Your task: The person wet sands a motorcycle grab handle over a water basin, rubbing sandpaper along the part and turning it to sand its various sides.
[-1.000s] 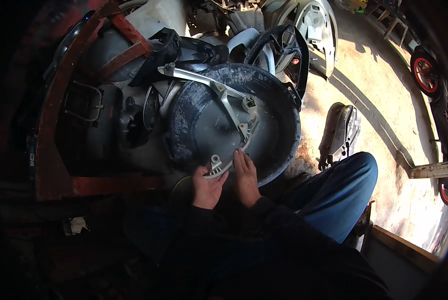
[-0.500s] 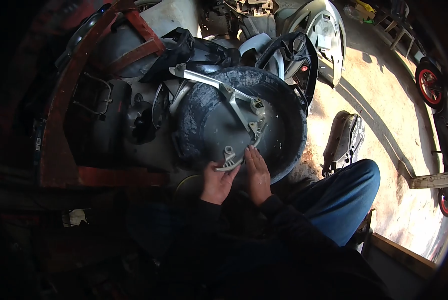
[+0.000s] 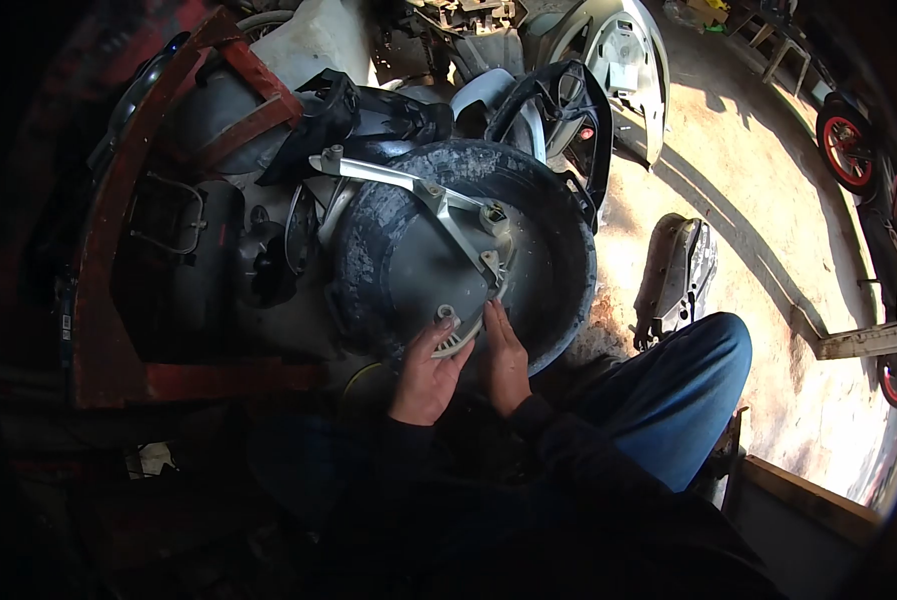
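The silver bracket (image 3: 459,230) lies slantwise over the black basin (image 3: 567,270), its far left end reaching past the rim and its near end at the person's hands. Whether the far arm rests on that rim or hangs just above it cannot be told.

The left hand (image 3: 427,385) is clamped on the near end, thumb on the upper side and fingers beneath; this grip seems to carry and steady the piece. The right hand (image 3: 508,365) lies just beside it, not touching it, fingers straight and close together along the curved outer edge. It looks laid flat against the metal rather than wrapped round it, probably to follow the curve.

Keeping the bracket over the basin presumably lets anything that drops fall inside. The basin stands directly in front of the person, near the bent right knee (image 3: 704,365), so both hands reach it without stretching.

Black panels (image 3: 389,115) lie beyond the far rim, a red frame (image 3: 109,210) stands to the left, and another part (image 3: 691,270) lies on the sunlit floor (image 3: 759,370) at right, all clear of the hands.
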`<control>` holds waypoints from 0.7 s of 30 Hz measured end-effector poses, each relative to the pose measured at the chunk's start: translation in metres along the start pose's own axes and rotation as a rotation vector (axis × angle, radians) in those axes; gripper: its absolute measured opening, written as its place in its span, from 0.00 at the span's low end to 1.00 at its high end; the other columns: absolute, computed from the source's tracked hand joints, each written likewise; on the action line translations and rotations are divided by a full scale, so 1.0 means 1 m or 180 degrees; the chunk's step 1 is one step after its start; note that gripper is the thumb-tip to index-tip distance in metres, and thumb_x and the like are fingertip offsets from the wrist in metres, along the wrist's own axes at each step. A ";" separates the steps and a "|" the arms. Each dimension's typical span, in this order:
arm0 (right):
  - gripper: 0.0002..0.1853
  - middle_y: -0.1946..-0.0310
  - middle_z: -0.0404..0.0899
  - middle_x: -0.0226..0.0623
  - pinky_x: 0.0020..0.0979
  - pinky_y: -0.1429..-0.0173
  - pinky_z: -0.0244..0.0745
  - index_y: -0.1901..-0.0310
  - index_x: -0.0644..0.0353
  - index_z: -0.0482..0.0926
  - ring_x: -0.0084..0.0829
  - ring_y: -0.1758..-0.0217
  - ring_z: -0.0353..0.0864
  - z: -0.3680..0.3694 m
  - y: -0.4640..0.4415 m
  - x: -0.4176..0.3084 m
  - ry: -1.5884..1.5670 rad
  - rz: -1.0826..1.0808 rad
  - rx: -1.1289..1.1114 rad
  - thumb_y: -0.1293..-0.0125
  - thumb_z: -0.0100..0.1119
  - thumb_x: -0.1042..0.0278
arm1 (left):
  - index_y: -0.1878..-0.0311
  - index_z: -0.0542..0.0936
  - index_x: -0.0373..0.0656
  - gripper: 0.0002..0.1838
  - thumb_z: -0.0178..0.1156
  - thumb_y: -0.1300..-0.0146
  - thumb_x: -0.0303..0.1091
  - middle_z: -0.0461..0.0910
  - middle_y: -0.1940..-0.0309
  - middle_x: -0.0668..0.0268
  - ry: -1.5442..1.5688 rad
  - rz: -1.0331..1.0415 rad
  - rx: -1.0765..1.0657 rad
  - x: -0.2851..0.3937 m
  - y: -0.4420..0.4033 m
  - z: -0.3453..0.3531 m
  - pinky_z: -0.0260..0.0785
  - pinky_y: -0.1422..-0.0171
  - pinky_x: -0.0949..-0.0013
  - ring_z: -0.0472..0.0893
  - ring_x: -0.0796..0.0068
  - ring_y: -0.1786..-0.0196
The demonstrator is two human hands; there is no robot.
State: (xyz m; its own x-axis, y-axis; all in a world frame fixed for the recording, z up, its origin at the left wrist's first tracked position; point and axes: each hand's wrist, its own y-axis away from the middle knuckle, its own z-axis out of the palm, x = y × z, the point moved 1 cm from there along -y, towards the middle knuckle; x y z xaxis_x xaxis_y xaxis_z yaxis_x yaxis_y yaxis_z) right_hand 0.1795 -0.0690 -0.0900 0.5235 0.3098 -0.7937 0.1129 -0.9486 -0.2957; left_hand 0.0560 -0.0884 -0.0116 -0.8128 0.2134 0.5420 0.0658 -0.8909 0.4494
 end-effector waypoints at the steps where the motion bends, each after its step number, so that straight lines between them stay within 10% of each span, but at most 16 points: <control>1: 0.27 0.34 0.69 0.61 0.44 0.29 0.69 0.35 0.71 0.69 0.56 0.30 0.69 0.000 -0.008 0.007 0.0041 -0.0015 -0.0016 0.39 0.47 0.87 | 0.55 0.79 0.35 0.08 0.58 0.31 0.31 0.82 0.52 0.55 -0.0014 -0.0010 -0.0009 -0.001 0.000 0.001 0.71 0.29 0.53 0.80 0.55 0.43; 21: 0.29 0.35 0.69 0.64 0.45 0.29 0.68 0.35 0.73 0.68 0.59 0.32 0.70 -0.009 -0.011 -0.012 0.0101 -0.0202 0.0079 0.41 0.53 0.84 | 0.50 0.79 0.45 0.17 0.57 0.28 0.48 0.81 0.49 0.64 -0.0089 0.0102 -0.0007 0.000 -0.007 0.001 0.66 0.29 0.53 0.77 0.58 0.40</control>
State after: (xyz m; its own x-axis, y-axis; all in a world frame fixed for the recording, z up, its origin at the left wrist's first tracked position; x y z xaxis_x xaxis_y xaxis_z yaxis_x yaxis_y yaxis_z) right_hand 0.1799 -0.0632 -0.0726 0.5424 0.3667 -0.7559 0.1259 -0.9250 -0.3584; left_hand 0.0560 -0.0816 -0.0142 -0.7939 0.1958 0.5757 0.0901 -0.8984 0.4299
